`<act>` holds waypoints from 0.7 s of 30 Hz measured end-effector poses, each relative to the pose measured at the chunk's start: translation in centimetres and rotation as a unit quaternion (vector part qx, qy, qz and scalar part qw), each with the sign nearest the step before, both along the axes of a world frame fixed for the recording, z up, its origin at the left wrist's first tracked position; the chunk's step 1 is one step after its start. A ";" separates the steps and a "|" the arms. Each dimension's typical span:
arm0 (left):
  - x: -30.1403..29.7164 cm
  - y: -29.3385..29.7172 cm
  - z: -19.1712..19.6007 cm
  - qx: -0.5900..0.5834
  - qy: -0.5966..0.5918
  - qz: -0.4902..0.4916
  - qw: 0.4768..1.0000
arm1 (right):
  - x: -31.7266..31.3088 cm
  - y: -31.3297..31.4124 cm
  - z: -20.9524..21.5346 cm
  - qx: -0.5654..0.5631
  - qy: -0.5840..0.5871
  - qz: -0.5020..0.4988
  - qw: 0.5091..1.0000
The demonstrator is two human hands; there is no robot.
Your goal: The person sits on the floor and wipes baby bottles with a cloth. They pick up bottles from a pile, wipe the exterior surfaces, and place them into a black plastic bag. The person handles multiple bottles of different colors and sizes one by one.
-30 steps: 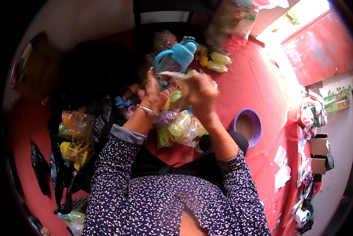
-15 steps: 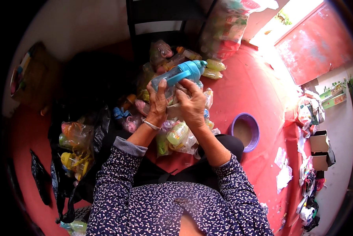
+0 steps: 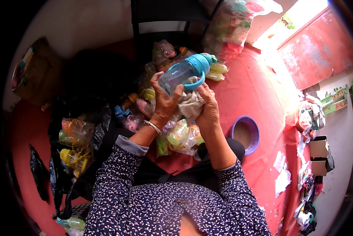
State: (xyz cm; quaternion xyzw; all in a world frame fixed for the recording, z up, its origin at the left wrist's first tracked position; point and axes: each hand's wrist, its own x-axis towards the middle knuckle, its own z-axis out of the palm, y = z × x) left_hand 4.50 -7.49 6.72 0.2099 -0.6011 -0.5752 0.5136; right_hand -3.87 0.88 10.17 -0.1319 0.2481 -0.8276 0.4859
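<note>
Since half a second ago, the blue bottle has tipped so its blue cap points up and to the right, and both hands have stayed on it. Left hand fingers curl tight around the clear bottom end of the bottle. Right hand fingers press a grey cloth against the bottle's underside, just below its blue handle loop. It looks like the wiping step is going on (the cloth is bunched up under the bottle). A good next move would be turning the bottle a little so the cloth meets a fresh side. Below the bottle lie small bags of colourful cups. To the bottle's lower right sits a purple bowl on the red floor.
</note>
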 end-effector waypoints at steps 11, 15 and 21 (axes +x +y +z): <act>2.2 -2.3 2.8 0.398 0.214 -0.371 0.811 | -3.9 1.6 -0.3 -0.034 0.073 0.076 0.994; 2.7 -3.1 1.8 0.358 0.123 -0.445 0.812 | -4.2 1.8 -0.7 0.003 0.150 0.134 0.979; 3.4 -1.4 3.0 0.257 0.074 -0.369 0.890 | -6.2 2.8 0.1 0.077 0.235 0.178 0.952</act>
